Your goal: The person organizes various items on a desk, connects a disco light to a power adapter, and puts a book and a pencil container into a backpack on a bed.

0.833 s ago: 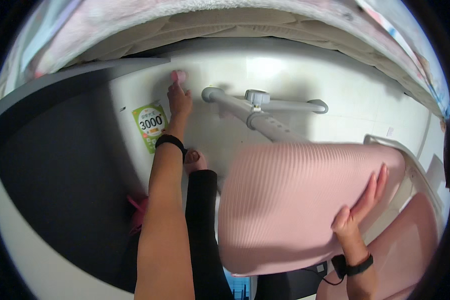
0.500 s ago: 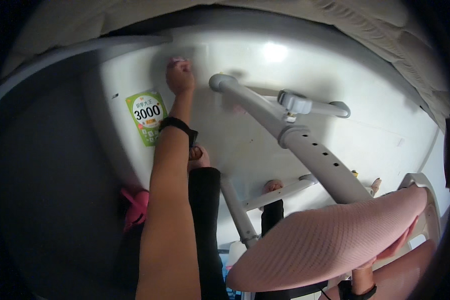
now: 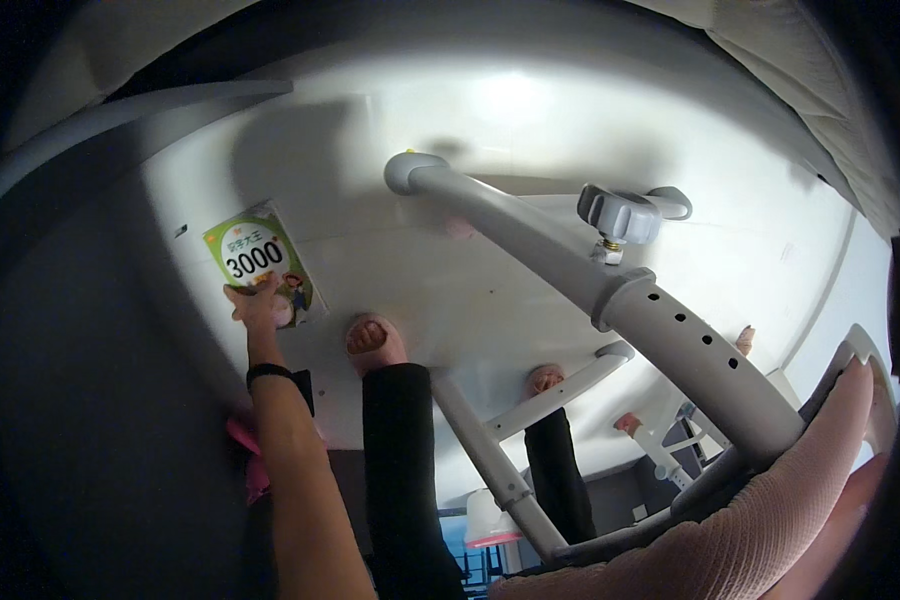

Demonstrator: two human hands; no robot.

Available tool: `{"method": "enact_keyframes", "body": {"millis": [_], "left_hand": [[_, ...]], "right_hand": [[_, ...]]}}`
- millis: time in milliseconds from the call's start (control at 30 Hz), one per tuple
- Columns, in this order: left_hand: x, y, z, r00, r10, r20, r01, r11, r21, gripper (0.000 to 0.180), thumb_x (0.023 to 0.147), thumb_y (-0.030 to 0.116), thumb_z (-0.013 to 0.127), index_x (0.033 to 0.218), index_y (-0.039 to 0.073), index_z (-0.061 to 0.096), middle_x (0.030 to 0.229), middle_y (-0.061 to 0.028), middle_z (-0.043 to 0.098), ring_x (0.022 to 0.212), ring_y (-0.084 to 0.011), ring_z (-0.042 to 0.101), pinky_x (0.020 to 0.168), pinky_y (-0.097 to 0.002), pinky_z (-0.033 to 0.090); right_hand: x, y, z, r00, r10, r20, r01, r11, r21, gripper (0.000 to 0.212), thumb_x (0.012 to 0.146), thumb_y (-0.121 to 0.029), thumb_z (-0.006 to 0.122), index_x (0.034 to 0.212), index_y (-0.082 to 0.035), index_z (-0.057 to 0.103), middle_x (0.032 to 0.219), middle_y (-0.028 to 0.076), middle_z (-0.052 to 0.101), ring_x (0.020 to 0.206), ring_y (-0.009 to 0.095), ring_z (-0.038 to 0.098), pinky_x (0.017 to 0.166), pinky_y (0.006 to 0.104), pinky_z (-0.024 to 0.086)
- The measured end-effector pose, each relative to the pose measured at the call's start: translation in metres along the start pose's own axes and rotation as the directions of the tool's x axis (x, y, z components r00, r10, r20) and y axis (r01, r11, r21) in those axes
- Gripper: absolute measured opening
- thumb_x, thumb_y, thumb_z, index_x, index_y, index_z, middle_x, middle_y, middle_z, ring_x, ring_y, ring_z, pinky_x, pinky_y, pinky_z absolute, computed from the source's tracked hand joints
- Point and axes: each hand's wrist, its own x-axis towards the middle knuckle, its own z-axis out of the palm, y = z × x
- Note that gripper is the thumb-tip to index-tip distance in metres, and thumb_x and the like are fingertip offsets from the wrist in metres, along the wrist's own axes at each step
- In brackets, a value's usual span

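**Left hand on a green booklet on the white floor**

The floor (image 3: 530,270) is pale, glossy and white, with a bright glare patch near the top; a dark grey mat or rug (image 3: 80,400) covers its left part, and pale bedding or fabric (image 3: 800,60) curves along the upper rim; a grey tubular chair frame (image 3: 610,290) with a row of holes and a ribbed knob (image 3: 618,212) slants across the middle, ending at lower right in a pink ribbed seat cushion (image 3: 760,530); two bare feet (image 3: 375,340) in dark trouser legs stand on the floor beneath.

The left hand (image 3: 260,305), a dark band at its wrist, reaches forward and lies on the lower edge of a green booklet (image 3: 255,255) that rests flat on the floor just beside the mat's edge; the fingers are spread loosely over the cover, touching it; whether they pinch it I cannot tell; the right hand is not in the picture.
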Motion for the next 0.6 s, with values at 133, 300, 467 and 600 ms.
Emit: {"method": "enact_keyframes", "body": {"millis": [133,300,467,600], "left_hand": [[-0.012,0.017,0.016,0.984,-0.162,0.075,0.163,0.987,-0.005,0.082,0.057,0.023,0.085,0.121,0.009,0.037,0.117,-0.0213,0.044,0.092,-0.0294,0.056,0.068,-0.0365,0.053],[-0.007,0.003,-0.021,0.974,-0.047,0.22,0.054,0.998,-0.025,0.046,0.067,0.018,0.079,0.1,-0.001,0.054,0.095,-0.014,0.062,0.077,-0.0233,0.059,0.062,-0.0375,0.049],[-0.07,-0.007,-0.039,0.869,0.186,0.459,-0.031,0.945,-0.324,0.029,0.076,0.008,0.068,0.102,-0.003,0.058,0.09,-0.0104,0.063,0.077,-0.0191,0.058,0.068,-0.0327,0.047],[-0.139,0.041,-0.083,0.597,0.482,0.641,-0.518,0.842,-0.151,0.019,0.077,0.005,0.062,0.094,-0.002,0.059,0.093,-0.0116,0.062,0.079,-0.0238,0.06,0.072,-0.0344,0.046]], "right_hand": [[-0.002,-0.004,-0.006,1.0,0.006,-0.014,-0.007,0.998,-0.055,0.087,0.075,-0.07,0.043,0.137,-0.012,0.023,0.143,0.018,0.018,0.131,0.035,0.022,0.107,0.0518,0.018],[-0.003,0.003,-0.002,0.999,0.0,-0.032,0.0,1.0,0.004,0.086,0.075,-0.07,0.042,0.137,-0.012,0.024,0.142,0.017,0.02,0.131,0.035,0.022,0.107,0.0511,0.018],[0.002,-0.002,-0.011,0.999,-0.029,-0.045,0.03,1.0,0.007,0.085,0.076,-0.069,0.041,0.136,-0.012,0.025,0.142,0.017,0.021,0.131,0.034,0.022,0.108,0.0504,0.018],[-0.003,0.006,-0.02,0.998,-0.008,-0.061,0.009,1.0,0.024,0.084,0.076,-0.069,0.041,0.136,-0.012,0.026,0.142,0.016,0.022,0.131,0.033,0.023,0.108,0.0499,0.018]]}}
